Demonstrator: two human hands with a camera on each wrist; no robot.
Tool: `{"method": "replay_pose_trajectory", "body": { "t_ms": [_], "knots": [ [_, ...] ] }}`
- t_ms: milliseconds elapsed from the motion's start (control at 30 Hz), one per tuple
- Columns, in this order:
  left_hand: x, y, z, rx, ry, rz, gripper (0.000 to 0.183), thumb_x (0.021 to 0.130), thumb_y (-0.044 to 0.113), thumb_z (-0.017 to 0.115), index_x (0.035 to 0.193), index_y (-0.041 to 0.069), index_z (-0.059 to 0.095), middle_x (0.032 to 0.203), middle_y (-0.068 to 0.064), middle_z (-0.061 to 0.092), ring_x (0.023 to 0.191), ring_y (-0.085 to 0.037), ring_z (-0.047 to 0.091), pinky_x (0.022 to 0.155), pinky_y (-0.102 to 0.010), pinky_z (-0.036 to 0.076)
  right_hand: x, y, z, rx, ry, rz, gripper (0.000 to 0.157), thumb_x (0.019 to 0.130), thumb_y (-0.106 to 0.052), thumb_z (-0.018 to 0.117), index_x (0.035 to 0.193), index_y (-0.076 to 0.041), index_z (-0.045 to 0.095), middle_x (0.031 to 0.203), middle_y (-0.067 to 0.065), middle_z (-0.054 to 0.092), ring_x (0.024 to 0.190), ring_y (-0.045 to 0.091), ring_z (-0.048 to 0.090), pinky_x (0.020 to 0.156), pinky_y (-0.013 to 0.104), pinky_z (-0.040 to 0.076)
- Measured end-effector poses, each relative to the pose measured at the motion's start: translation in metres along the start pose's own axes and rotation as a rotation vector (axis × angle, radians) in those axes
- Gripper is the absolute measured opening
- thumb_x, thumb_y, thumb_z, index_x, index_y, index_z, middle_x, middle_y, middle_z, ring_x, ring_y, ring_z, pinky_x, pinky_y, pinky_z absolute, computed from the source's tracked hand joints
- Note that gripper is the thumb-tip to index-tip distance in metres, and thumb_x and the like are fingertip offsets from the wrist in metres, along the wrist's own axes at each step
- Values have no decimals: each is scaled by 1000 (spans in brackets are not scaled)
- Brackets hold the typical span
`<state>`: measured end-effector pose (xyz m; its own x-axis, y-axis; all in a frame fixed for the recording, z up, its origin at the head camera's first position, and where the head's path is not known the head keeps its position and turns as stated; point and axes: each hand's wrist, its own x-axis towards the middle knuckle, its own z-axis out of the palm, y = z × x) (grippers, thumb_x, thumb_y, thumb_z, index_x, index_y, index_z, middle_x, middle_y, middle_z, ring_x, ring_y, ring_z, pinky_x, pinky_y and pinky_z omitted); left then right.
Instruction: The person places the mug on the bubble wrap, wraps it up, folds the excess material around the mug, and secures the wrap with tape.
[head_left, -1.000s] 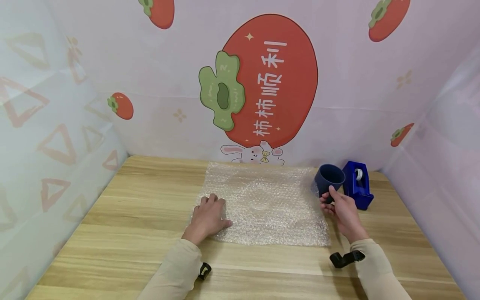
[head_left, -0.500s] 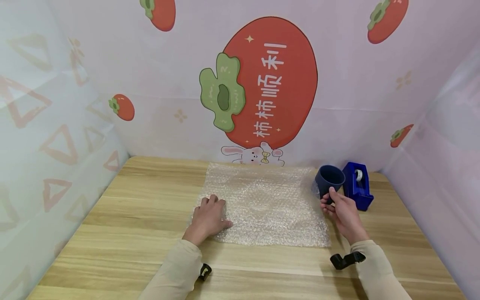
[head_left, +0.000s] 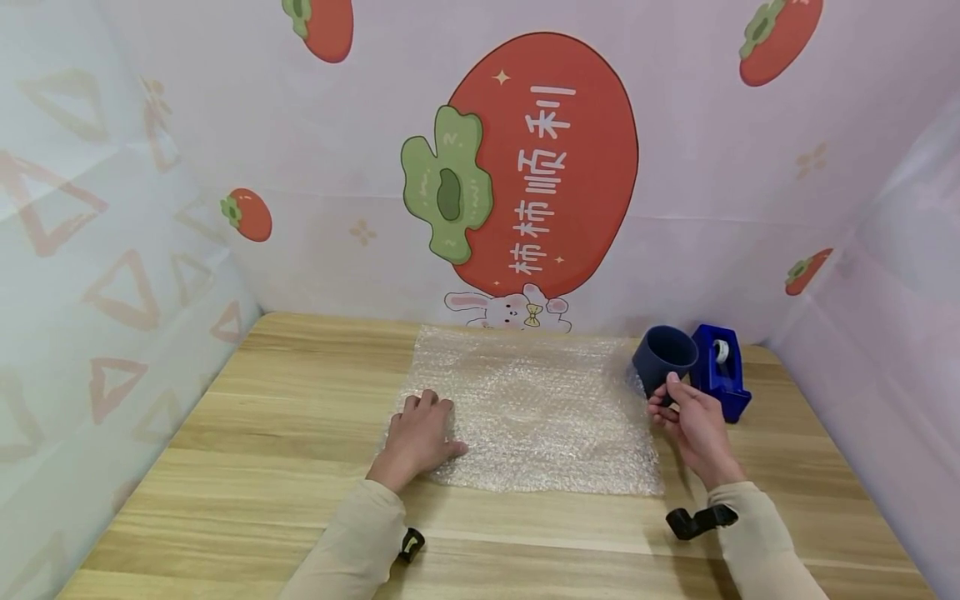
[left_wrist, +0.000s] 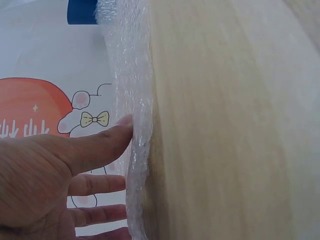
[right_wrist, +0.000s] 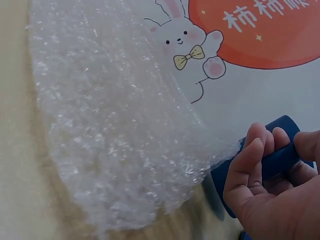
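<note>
A dark blue mug (head_left: 662, 360) stands at the right edge of a sheet of bubble wrap (head_left: 525, 417), overlapping its edge in the head view. My right hand (head_left: 693, 425) grips the mug by its handle, thumb on top and fingers curled underneath; in the right wrist view the fingers wrap the blue handle (right_wrist: 277, 162). At the sheet's left side my left hand (head_left: 418, 437) rests with spread fingers and holds the wrap down. Its fingertips touch the bubble wrap (left_wrist: 135, 165) in the left wrist view.
A blue tape dispenser (head_left: 720, 375) with a small white roll sits right behind the mug at the table's back right. The wooden table (head_left: 285, 433) runs back to a printed wall sheet (head_left: 345, 267), with more sheeting on both sides.
The mug and my right hand have shifted slightly to the right, and the mug leans a little more. My left hand has stayed in place on the bubble wrap.
</note>
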<state>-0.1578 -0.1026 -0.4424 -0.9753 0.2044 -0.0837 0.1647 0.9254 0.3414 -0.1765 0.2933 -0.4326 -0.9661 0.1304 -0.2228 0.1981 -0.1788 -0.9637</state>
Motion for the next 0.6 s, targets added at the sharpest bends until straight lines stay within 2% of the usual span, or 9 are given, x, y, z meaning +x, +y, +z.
{"method": "replay_pose_trajectory", "body": {
  "t_ms": [200, 600],
  "knots": [
    [0, 0, 0, 4, 1, -1, 64, 82, 40, 84, 131, 5, 61, 136, -21, 50, 128, -46, 44, 94, -65, 44, -3, -7, 2, -12, -21, -75, 38, 104, -38, 56, 93, -3, 65, 84, 2, 66, 73, 11, 68, 69, 23, 57],
    [-1, 0, -1, -7, 4, -1, 65, 82, 40, 84, 132, 4, 60, 137, -22, 50, 128, -46, 43, 94, -66, 44, -14, -26, 14, -7, -99, -163, 41, 103, -36, 58, 97, 3, 65, 86, 3, 66, 74, 13, 68, 71, 24, 57]
  ]
}}
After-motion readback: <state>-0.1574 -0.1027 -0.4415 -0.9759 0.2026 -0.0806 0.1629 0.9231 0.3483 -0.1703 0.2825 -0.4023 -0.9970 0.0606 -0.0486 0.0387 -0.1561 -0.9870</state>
